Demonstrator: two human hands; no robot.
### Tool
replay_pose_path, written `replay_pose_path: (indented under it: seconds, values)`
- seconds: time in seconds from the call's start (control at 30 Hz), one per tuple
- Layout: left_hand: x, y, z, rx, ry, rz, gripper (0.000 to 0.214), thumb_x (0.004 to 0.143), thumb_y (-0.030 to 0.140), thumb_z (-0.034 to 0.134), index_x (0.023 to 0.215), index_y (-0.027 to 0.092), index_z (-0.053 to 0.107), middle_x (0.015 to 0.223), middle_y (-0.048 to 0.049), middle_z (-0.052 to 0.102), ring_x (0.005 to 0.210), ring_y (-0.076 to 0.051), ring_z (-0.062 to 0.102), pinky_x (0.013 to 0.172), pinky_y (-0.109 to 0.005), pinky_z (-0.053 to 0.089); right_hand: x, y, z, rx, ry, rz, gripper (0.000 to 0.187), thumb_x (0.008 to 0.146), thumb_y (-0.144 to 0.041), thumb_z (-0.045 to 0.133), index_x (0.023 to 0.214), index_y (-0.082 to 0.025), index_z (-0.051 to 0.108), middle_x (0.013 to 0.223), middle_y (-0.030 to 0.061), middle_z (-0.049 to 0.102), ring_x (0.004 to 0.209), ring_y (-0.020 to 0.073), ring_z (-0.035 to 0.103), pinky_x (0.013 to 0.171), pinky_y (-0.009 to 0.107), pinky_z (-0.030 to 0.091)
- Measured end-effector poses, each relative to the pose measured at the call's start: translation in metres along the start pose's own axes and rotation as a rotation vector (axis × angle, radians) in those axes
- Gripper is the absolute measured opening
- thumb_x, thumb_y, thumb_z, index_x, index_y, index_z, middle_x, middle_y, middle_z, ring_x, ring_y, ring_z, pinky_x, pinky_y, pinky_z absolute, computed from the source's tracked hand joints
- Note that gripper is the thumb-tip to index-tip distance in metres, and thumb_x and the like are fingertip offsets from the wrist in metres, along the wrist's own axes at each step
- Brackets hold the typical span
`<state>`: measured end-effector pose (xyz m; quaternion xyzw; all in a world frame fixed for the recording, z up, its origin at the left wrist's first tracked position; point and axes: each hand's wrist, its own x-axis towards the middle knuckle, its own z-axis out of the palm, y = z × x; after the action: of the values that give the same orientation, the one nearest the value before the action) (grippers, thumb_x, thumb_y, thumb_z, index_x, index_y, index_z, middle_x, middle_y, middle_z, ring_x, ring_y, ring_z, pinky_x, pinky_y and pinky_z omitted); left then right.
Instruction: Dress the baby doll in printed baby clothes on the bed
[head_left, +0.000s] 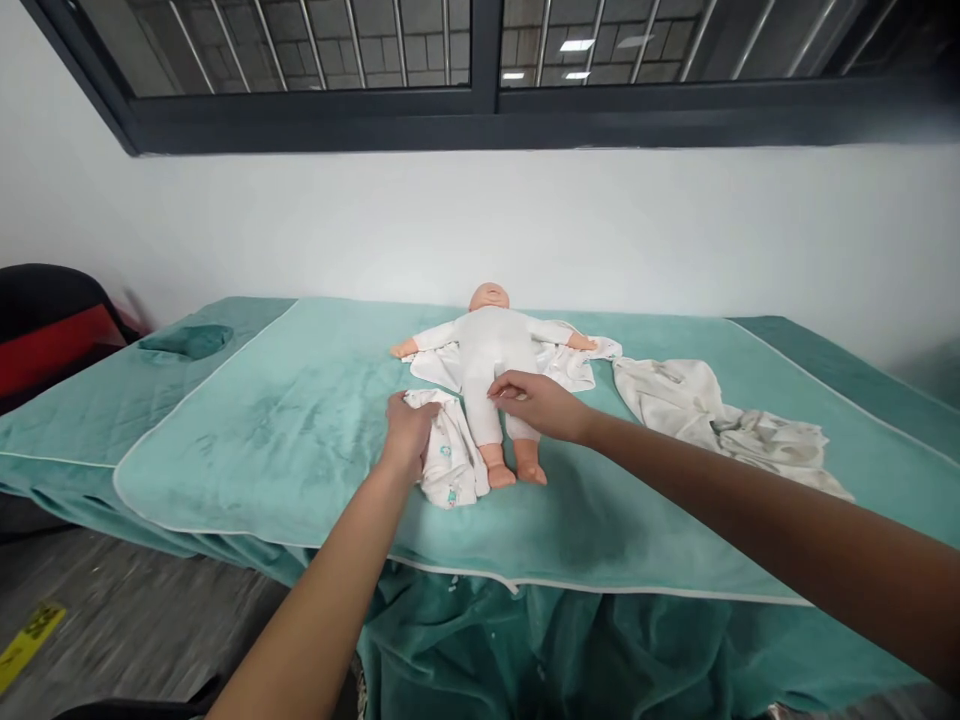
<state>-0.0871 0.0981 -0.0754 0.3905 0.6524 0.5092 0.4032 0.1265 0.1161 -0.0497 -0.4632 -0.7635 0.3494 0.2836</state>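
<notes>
A baby doll (495, 340) with a white cloth body lies on its back, its head toward the wall and its feet toward me. Beneath its arms and torso a white baby garment (570, 368) is spread out. My left hand (409, 432) is closed on a bunched white baby garment with small green prints (452, 455), beside the doll's leg on the left. Over the doll's legs, my right hand (538, 402) is in a pinch. I cannot make out whether anything is between its fingertips.
A crumpled white cloth (697, 410) lies right of the doll. The bed has a green cover (285, 430) with white piping, and a hole shows at its left end. Behind it stand a white wall (360, 220) and a barred window. A red and black object (56, 340) is at far left.
</notes>
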Motion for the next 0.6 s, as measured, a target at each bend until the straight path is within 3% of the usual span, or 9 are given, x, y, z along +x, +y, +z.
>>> replay_pose_path:
  seconds: [0.1,0.2,0.33,0.47,0.53,0.6]
  values:
    - [0.016,0.001,0.013,0.350,-0.012,0.250,0.041,0.070,0.025,0.072,0.108,0.017,0.060,0.137,-0.0187,0.052,0.135,-0.034,0.045,0.110,-0.044,0.038,0.013,0.023,-0.005,-0.048,0.150,-0.055,0.022,0.086,-0.028,0.055,0.107,-0.025,0.062,0.114,0.0062,0.065,0.106,0.0237,0.062,0.092,0.041,0.050]
    - [0.027,0.013,0.027,0.444,-0.177,0.379,0.030,0.081,0.031,0.063,0.108,0.017,0.063,0.133,-0.0174,0.061,0.131,-0.033,0.051,0.112,-0.045,0.036,0.034,0.046,-0.013,-0.122,0.262,-0.107,0.029,0.084,-0.030,0.058,0.113,-0.025,0.060,0.115,0.0091,0.061,0.103,0.0256,0.061,0.090,0.043,0.050]
    - [0.044,0.025,0.045,0.508,-0.335,0.303,0.035,0.085,0.046,0.059,0.101,0.015,0.064,0.110,-0.0171,0.072,0.107,-0.034,0.066,0.096,-0.044,0.047,0.081,0.072,-0.031,-0.226,0.405,-0.090,0.045,0.080,-0.036,0.063,0.120,-0.017,0.057,0.122,0.0148,0.055,0.105,0.0278,0.060,0.097,0.046,0.048]
    - [0.061,0.023,0.054,0.373,-0.475,0.247,0.053,0.081,0.063,0.060,0.108,0.018,0.065,0.108,-0.0094,0.075,0.108,-0.030,0.068,0.092,-0.037,0.051,0.137,0.099,-0.049,-0.280,0.484,0.079,0.062,0.082,-0.047,0.061,0.131,-0.010,0.051,0.136,0.0234,0.049,0.122,0.0339,0.053,0.107,0.048,0.040]
    - [0.069,0.021,0.054,0.229,-0.589,0.212,0.054,0.080,0.065,0.061,0.111,0.020,0.066,0.112,-0.0062,0.075,0.112,-0.027,0.067,0.093,-0.034,0.052,0.161,0.111,-0.057,-0.275,0.476,0.158,0.072,0.086,-0.052,0.055,0.141,-0.008,0.041,0.140,0.0253,0.049,0.128,0.0351,0.050,0.110,0.048,0.037]
    - [0.076,0.021,0.054,0.090,-0.685,0.165,0.055,0.079,0.063,0.064,0.114,0.022,0.067,0.118,-0.0068,0.073,0.113,-0.026,0.067,0.094,-0.033,0.053,0.183,0.121,-0.064,-0.248,0.389,0.246,0.083,0.089,-0.059,0.049,0.149,-0.006,0.029,0.142,0.0262,0.050,0.130,0.0355,0.050,0.111,0.048,0.036]
